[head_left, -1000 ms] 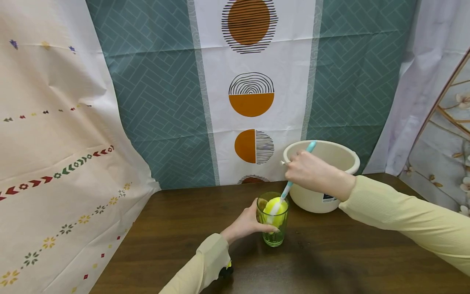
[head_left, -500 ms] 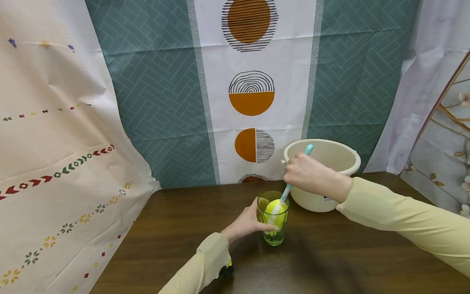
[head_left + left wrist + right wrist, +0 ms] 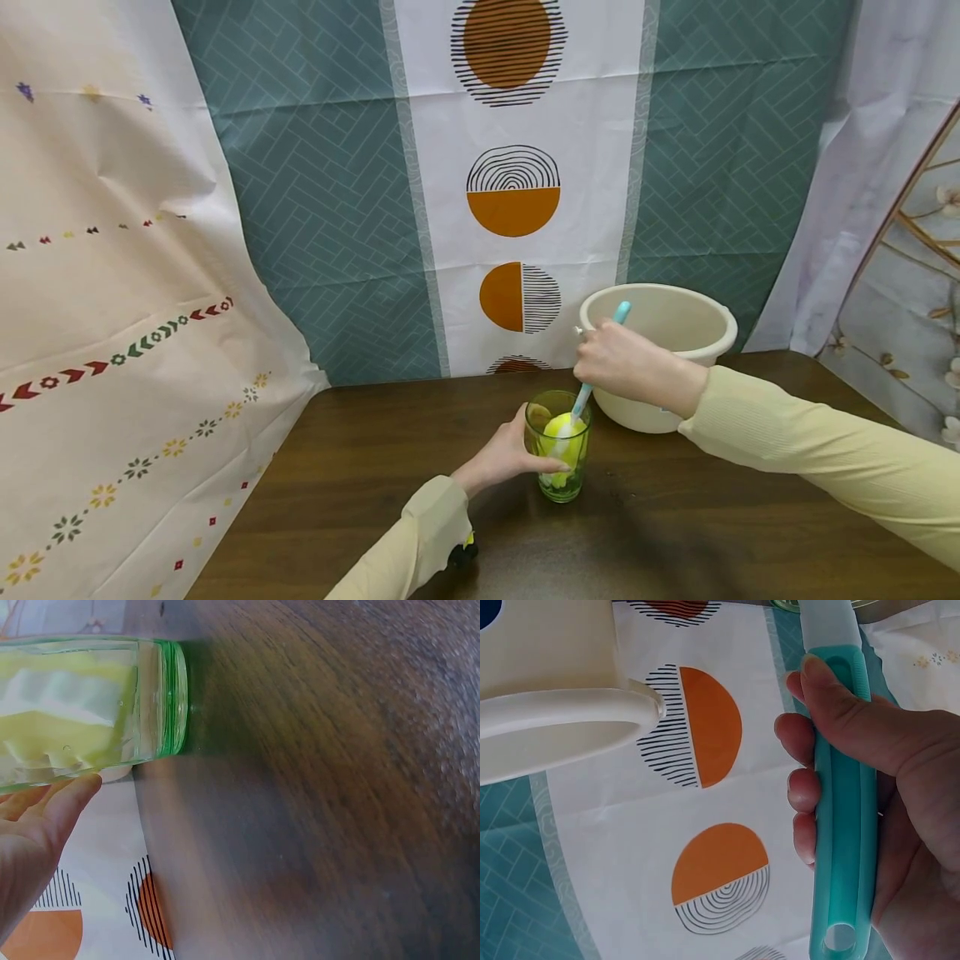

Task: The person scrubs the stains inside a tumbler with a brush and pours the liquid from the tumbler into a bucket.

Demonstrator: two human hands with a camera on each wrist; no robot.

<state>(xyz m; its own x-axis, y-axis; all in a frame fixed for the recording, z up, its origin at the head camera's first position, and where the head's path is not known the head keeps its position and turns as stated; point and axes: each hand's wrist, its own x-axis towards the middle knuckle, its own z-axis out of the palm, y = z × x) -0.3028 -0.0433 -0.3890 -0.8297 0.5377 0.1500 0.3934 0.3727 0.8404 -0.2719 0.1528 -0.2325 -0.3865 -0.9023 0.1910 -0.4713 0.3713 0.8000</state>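
Patterned cloths [image 3: 322, 208] hung behind and beside a brown table [image 3: 360, 467] suggest a makeshift, screened-off workspace.

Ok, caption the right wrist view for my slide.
Right hand grips a teal handle, cream bucket and patterned cloth beyond.

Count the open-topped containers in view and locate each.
2: the green glass, gripped by the left hand, and the cream bucket, behind the glass and to its right. Another could be hidden behind the bucket.

i count one left hand [image 3: 504, 455] and one right hand [image 3: 624, 362], one glass [image 3: 573, 460], one handled sponge [image 3: 845, 817], one bucket [image 3: 637, 410], one table [image 3: 375, 458] and four printed circles [image 3: 504, 297].
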